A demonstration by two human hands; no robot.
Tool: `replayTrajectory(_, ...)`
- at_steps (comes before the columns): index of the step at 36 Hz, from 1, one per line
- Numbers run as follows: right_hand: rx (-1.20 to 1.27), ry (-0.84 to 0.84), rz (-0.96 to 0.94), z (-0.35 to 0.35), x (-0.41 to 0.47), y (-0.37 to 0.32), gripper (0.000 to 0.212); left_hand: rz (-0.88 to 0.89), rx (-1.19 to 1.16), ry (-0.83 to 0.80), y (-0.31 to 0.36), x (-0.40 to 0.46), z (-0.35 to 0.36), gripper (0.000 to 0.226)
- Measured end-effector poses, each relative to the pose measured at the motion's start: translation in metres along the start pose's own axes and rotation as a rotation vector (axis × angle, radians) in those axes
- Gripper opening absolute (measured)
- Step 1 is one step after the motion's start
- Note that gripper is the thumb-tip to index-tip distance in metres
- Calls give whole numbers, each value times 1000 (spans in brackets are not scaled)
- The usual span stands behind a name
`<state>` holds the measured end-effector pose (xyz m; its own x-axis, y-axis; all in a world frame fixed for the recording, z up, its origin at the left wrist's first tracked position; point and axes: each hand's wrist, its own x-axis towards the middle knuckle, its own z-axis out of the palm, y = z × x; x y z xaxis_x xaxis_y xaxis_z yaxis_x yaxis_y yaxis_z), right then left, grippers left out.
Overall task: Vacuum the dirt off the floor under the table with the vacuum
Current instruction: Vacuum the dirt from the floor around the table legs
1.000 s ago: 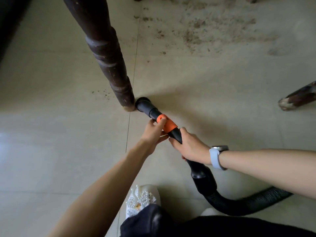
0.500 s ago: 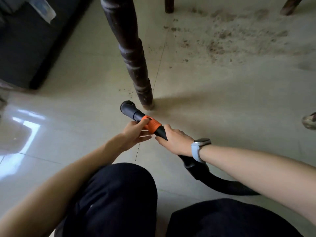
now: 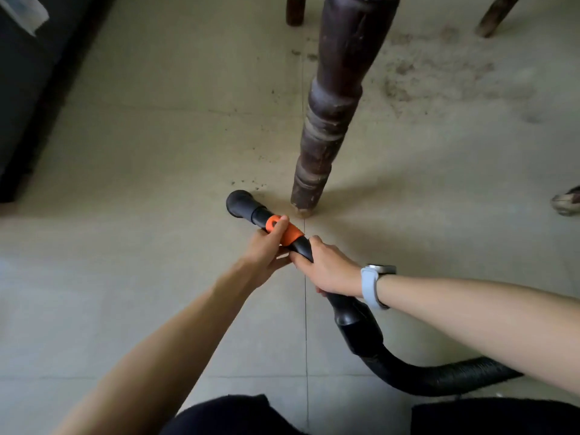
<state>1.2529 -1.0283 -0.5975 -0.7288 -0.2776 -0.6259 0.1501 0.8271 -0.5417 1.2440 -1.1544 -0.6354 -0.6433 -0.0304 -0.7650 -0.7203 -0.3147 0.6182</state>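
A black vacuum wand with an orange collar (image 3: 290, 235) lies low over the beige tiled floor. Its round nozzle (image 3: 240, 204) sits just left of the dark turned table leg (image 3: 326, 120), next to a few dirt specks (image 3: 251, 183). My left hand (image 3: 266, 249) grips the wand at the orange collar. My right hand (image 3: 329, 268), with a pale blue watch on the wrist, grips the black tube just behind it. A ribbed black hose (image 3: 439, 376) curves off to the lower right. A broad patch of dirt (image 3: 439, 70) lies beyond the leg at the upper right.
Two more dark legs (image 3: 295, 9) (image 3: 496, 17) stand at the top edge, and a worn foot (image 3: 566, 202) of another piece pokes in at the right. A dark cabinet (image 3: 31, 89) runs along the left. My dark-clothed knees fill the bottom edge.
The nozzle has moved from the right side of the table leg to its left side, near the small specks. Both hands keep their hold on the wand.
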Motion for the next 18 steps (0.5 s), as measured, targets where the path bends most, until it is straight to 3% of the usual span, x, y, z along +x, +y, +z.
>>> replayTrajectory(8,90,19,109,20,10,-63,37,12,-20,18,36,12,-53,36)
replayTrajectory(12,131,11,108,29,8,-61,36,43,-68,6,47,24,-75,45)
replayTrajectory(18,93,18,76,42,16,-52,38,78,-20,0,37,25,-80,33)
